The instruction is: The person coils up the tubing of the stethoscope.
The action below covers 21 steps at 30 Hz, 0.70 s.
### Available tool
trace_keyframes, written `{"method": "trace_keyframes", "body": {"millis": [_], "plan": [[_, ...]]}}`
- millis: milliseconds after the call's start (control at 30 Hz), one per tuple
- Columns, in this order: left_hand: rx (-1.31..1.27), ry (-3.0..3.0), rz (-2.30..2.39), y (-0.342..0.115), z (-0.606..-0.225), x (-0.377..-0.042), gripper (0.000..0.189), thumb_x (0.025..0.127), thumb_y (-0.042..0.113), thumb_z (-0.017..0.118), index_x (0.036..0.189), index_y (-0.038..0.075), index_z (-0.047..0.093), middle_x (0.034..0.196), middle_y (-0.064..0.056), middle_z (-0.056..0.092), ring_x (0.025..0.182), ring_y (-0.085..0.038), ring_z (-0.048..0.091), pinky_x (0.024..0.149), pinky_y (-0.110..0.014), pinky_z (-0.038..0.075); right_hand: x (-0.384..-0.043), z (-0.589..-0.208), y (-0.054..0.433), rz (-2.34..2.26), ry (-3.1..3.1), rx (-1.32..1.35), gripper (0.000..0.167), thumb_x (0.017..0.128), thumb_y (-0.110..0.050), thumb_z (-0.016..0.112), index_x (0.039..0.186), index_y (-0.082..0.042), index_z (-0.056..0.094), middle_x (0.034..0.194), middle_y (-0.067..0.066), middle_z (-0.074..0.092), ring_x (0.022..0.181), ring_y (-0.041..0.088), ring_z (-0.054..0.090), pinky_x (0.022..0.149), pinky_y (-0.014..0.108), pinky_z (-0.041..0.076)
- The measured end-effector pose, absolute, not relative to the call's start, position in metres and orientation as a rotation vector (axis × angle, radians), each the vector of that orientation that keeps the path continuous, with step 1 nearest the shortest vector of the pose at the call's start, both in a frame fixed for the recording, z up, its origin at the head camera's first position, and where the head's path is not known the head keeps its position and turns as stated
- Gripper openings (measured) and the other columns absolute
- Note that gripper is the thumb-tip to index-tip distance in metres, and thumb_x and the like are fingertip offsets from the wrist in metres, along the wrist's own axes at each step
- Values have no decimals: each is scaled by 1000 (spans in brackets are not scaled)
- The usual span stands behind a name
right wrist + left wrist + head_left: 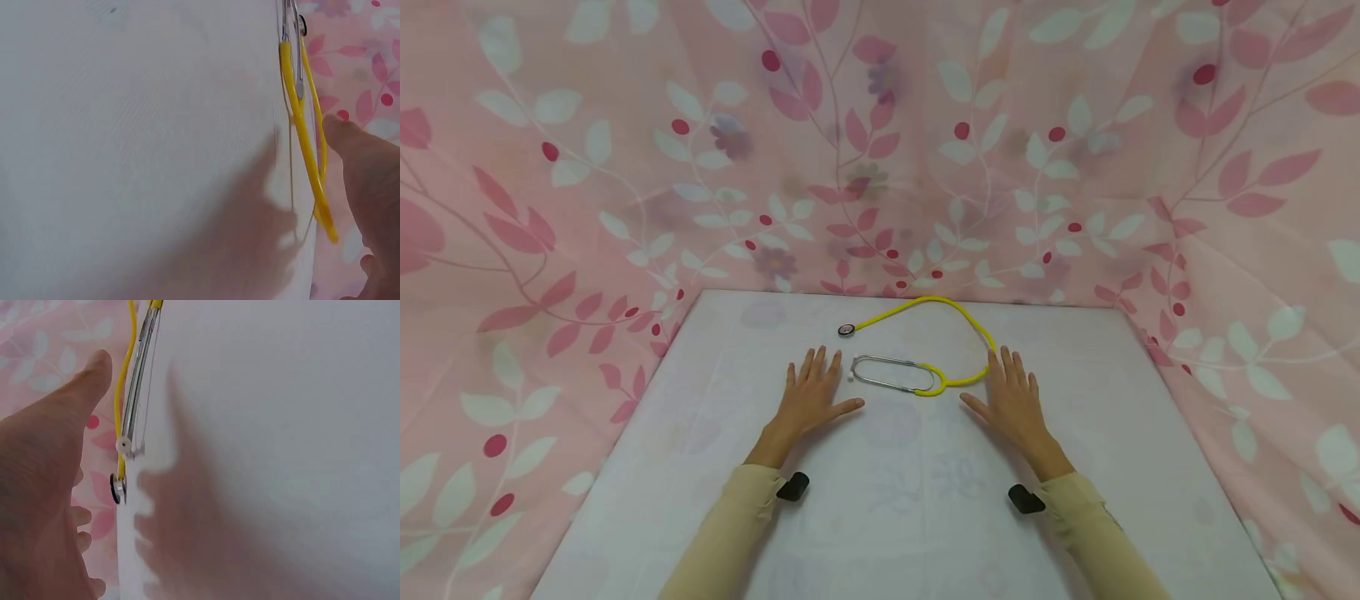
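Note:
A stethoscope with yellow tubing (931,298) and a metal headset (883,387) lies on the white table, its tube curving in a loop toward the back. Its round chestpiece (846,331) points left, close to the back edge. My left hand (808,398), fingers spread and palm down, is just left of the earpieces (124,446) and holds nothing. On the other side my right hand (1015,404) is spread the same way, its fingertips overlapping the tube's right bend in the head view. In both wrist views the hands cast shadows on the table.
The white-covered table (910,500) reaches back to a pink curtain (880,167) with leaf and flower print, which also hangs along both sides. Small black devices (793,486) sit at both wrists, by the cuffs of the light sleeves (726,533).

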<state>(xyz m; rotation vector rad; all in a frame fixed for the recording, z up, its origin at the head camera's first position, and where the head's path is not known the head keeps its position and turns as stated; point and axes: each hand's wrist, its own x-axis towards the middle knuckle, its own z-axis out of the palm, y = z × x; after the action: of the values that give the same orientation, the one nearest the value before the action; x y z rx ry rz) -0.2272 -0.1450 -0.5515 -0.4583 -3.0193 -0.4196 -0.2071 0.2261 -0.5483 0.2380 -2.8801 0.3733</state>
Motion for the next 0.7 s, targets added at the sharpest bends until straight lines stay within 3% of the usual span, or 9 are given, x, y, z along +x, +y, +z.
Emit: {"method": "trace_keyframes", "body": {"millis": [133,267,400,533,700], "plan": [[-557,-3018,-438,-134,-546,-234,102,81,75,58,157,15,24,162,-19,20,151,-40,15,115,-69,14,-217,-547,209,322,-2811,335,73,88,-47,70,143,-5,47,154,23,36,145,43,29,107,69,31],[-642,-3034,-425,-122,-543,-243,100,82,73,59,157,17,24,162,-18,21,151,-39,16,117,-66,17,-221,-550,196,314,-2802,411,42,90,-32,72,121,-6,65,144,22,49,141,42,37,109,67,31],[-740,-3040,-438,-112,-541,-252,99,82,68,63,157,17,24,161,-18,24,150,-39,19,118,-62,19,-224,-552,188,305,-2823,431,18,89,-18,71,103,-6,73,131,20,59,132,40,46,109,61,35],[-825,-3040,-457,-106,-542,-262,97,82,61,69,156,15,26,160,-17,27,150,-37,22,120,-57,21,-227,-553,186,305,-2823,431,13,88,-8,70,100,-7,76,123,17,64,123,37,53,105,54,41],[-964,-3015,-465,-98,-549,-276,86,85,51,72,152,11,36,157,-14,35,149,-31,27,122,-49,21,-228,-552,188,354,-2827,427,13,88,-6,71,100,-7,76,120,17,65,120,36,56,104,54,42]]}}
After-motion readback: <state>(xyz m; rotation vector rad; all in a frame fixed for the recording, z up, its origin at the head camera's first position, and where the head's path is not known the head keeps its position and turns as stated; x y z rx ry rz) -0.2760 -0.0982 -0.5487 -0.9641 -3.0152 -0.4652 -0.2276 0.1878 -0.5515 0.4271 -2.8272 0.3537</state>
